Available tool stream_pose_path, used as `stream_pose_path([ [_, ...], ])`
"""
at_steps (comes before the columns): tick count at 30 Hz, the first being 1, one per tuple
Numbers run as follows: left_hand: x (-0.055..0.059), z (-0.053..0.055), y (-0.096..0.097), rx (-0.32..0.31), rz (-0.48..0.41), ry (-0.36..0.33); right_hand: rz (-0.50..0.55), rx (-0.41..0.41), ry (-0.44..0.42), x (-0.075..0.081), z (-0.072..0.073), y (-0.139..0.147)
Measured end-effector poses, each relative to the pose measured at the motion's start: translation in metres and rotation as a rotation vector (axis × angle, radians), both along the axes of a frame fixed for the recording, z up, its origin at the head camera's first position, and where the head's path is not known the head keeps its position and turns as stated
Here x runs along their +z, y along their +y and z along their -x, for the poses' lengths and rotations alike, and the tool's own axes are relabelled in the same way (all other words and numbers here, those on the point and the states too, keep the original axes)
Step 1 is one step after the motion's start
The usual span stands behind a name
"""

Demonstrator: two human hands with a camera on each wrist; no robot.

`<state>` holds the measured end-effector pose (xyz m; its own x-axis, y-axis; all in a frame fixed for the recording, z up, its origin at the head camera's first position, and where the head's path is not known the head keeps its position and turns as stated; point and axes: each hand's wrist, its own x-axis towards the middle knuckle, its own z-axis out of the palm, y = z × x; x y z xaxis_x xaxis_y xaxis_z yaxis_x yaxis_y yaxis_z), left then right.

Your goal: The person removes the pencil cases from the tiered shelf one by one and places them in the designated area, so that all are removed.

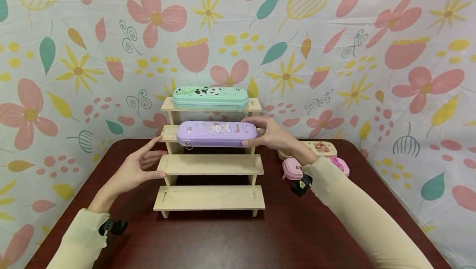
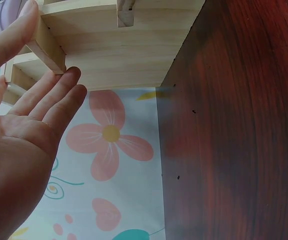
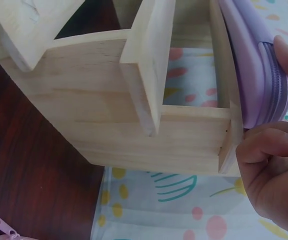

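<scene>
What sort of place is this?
Probably a makeshift display or filming corner: a floral-print cloth backdrop rises behind a dark wood-grain table, where a four-tier wooden display rack bears a mint-green panda pencil case.

The left grip (image 1: 134, 170) has its fingers (image 1: 148, 145) extended, thumb (image 1: 154, 174) apart; the right grip (image 1: 271, 134) pinches, its arm (image 1: 357, 207) slanting inward.

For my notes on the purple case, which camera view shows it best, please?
The head view: the purple case appears there almost whole, with its printed lid. The right wrist view shows only one end and its zip; the left wrist view, only a small part in the top left corner.
</scene>
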<state>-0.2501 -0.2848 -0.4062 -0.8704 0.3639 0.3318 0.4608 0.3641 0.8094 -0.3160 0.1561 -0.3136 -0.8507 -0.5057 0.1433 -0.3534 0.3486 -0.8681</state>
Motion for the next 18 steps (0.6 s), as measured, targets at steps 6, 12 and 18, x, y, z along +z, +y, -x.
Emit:
stream_pose_path([
  [6, 0.000, 0.000, 0.000, -0.005, -0.003, 0.004, 0.020, -0.008, -0.028, -0.002, -0.005, 0.007],
  [12, 0.000, 0.000, -0.001, -0.007, -0.005, 0.011, 0.049, -0.005, -0.051, -0.003, -0.012, 0.012],
  [18, 0.000, -0.001, 0.000, -0.005, 0.008, 0.019, 0.115, 0.002, -0.043, -0.008, -0.017, 0.018],
])
